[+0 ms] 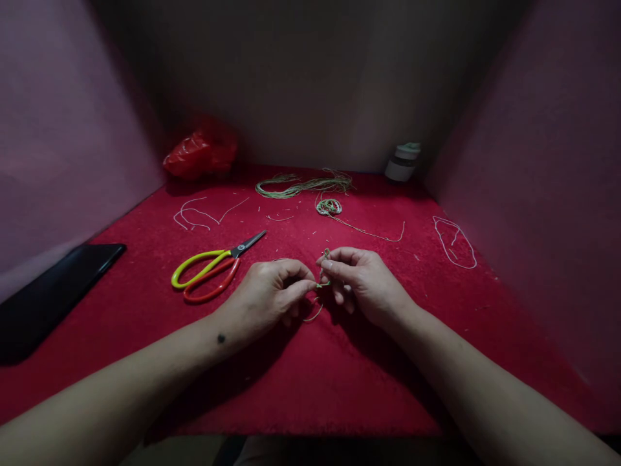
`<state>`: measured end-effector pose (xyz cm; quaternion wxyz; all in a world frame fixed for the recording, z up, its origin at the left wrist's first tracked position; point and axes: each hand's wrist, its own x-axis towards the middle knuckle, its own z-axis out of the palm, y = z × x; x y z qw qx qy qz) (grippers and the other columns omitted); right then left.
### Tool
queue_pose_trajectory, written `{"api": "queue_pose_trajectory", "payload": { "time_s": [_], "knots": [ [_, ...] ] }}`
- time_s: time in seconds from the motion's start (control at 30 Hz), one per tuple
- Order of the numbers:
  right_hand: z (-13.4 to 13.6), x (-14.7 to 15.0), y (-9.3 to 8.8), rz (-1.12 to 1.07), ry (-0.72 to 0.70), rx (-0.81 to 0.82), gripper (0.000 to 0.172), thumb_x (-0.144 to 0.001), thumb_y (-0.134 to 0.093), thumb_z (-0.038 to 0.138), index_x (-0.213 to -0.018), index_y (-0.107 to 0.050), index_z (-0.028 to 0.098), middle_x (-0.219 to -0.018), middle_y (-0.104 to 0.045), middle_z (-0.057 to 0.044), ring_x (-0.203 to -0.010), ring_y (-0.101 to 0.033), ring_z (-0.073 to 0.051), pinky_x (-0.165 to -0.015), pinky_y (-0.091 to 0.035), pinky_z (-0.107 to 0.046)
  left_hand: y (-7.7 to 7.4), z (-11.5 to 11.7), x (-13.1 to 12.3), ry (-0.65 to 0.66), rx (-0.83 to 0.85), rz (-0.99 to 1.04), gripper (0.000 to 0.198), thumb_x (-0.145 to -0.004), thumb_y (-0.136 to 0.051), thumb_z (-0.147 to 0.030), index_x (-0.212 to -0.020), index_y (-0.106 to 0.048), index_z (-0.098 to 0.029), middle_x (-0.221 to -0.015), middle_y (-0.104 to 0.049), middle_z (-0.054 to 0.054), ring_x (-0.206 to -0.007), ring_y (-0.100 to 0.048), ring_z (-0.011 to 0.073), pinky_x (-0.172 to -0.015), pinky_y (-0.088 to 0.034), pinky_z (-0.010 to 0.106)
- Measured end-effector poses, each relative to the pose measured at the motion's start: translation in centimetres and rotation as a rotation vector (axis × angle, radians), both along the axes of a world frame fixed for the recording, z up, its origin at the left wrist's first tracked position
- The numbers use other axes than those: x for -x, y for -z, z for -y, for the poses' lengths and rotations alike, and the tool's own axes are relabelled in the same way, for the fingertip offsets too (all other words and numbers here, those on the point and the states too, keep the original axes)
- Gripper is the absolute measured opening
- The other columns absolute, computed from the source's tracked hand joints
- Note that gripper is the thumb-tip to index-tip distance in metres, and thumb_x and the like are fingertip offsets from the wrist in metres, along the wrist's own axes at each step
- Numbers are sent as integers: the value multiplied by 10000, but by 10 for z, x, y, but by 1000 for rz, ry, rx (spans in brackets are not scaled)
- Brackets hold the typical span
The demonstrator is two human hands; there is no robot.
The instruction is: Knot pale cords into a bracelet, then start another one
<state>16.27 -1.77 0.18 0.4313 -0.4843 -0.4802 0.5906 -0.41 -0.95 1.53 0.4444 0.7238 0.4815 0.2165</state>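
Between my two hands is a thin green braided cord [324,283], with a small loop standing up above the right fingertips. My left hand [276,291] pinches one end of it between thumb and forefinger. Close beside it, my right hand [361,278] grips the cord higher up, thumb against fingers. A loose cord tail hangs below the left fingertips onto the red cloth [310,388]. To the left of my left hand lie scissors [218,268] with one yellow and one red handle, blades pointing away to the right. Part of the cord is hidden by my fingers.
Farther back lie a bundle of pale green cords [305,186] and a coiled braided piece [328,206]. A red plastic bag [201,152] and a small lidded jar [402,163] stand near the back wall. White threads [456,243] lie at right; a black flat object [58,301] at left.
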Motion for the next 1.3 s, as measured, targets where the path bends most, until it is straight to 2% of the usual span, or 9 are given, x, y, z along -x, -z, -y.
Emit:
{"api": "queue_pose_trajectory", "payload": {
  "time_s": [0.1, 0.23, 0.4, 0.57, 0.77, 0.9, 1.0, 1.1, 1.3],
  "knots": [
    [0, 0, 0, -39, 3, 11, 225, -758, -628, 349, -702, -531, 154, -559, -564, 31, -333, -414, -45, -266, -285, -154, 0, -1, 1, 3, 39, -16, 171, -808, -525, -294, -783, -614, -150, -467, -543, -27, -384, -507, 92, -400, -394, 168],
    [-1, 1, 2, -53, -1, 11, 219, -759, -631, 346, -710, -534, 156, -587, -574, 27, -340, -423, -42, -261, -283, -153, 1, -2, 2, 6, 78, 6, 179, -827, -505, -306, -752, -562, -154, -454, -502, -40, -375, -463, 80, -381, -356, 161],
    [-1, 1, 5, -59, -9, 45, 199, -759, -634, 325, -721, -541, 153, -627, -601, 9, -338, -434, -40, -251, -282, -151, -2, -2, 2, -54, 147, 190, 189, -846, -509, -318, -747, -506, -157, -460, -483, -48, -375, -394, 48, -370, -291, 133],
    [-1, 2, 5, -105, -44, 101, 181, -752, -635, 292, -704, -533, 149, -628, -607, -1, -345, -466, -47, -255, -316, -148, -1, -6, 3, -140, 297, 408, 190, -837, -542, -311, -740, -490, -157, -391, -457, -60, -307, -339, 38, -326, -226, 125],
    [2, 7, 4, -167, -70, 139, 168, -747, -634, 274, -713, -527, 148, -615, -607, 0, -357, -494, -57, -273, -366, -147, 2, -10, 5, -130, 293, 552, 136, -798, -590, -240, -751, -522, -131, -512, -609, 4, -339, -494, 81, -359, -367, 164],
    [2, 6, 8, -219, -85, 169, 175, -745, -646, 268, -721, -519, 150, -623, -618, 0, -368, -513, -65, -277, -378, -149, 0, -10, 2, -199, 296, 616, 139, -761, -628, -181, -750, -503, -121, -565, -635, 19, -426, -570, 99, -439, -456, 182],
    [1, 6, 12, -292, -120, 172, 197, -738, -663, 283, -739, -519, 149, -630, -631, -5, -380, -526, -70, -286, -387, -150, 2, -10, 0, -256, 308, 683, 162, -739, -638, -149, -828, -504, -136, -589, -639, 4, -498, -612, 112, -523, -512, 212],
    [0, 6, 15, -359, -162, 171, 214, -733, -671, 298, -746, -531, 137, -632, -631, -7, -382, -522, -66, -294, -388, -148, 6, -11, 0, -241, 305, 687, 176, -747, -624, -168, -893, -527, -148, -616, -644, -4, -540, -631, 119, -574, -530, 238],
    [0, 5, 16, -388, -173, 160, 206, -733, -670, 285, -716, -524, 140, -635, -624, -8, -408, -538, -68, -304, -399, -142, 6, -9, 0, -172, 329, 546, 111, -771, -582, -187, -857, -532, -139, -615, -641, 6, -539, -608, 102, -575, -495, 212]
  ]
}}
